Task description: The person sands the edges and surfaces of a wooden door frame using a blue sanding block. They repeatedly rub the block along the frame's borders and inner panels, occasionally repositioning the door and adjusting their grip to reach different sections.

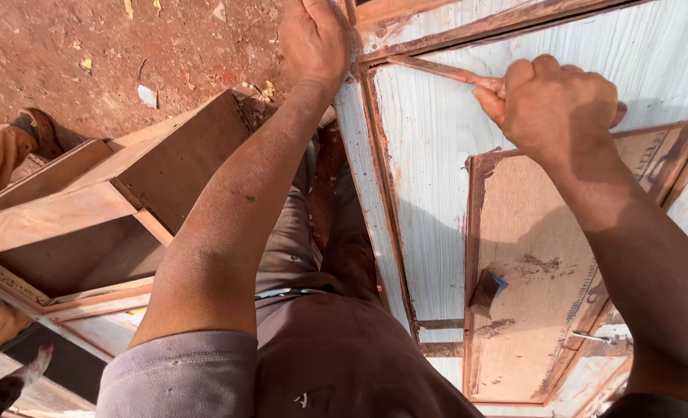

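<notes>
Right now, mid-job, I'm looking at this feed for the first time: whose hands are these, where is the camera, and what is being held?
There is one picture, taken from a camera worn on a person's head and looking down, so both arms reaching forward belong to that person. No machine is involved.

The left hand grips the edge of a whitish painted panel that has reddish-brown wooden trim.

The right hand is closed around a thin reddish-brown strip, holding it against that panel; I cannot tell whether it is a tool or a piece of trim.

Lower on the panel lies a plain brown board, with a small dark block on it.

To the left stands an open wooden cabinet frame on red earth. Someone else's shoe shows at the far left.
</notes>
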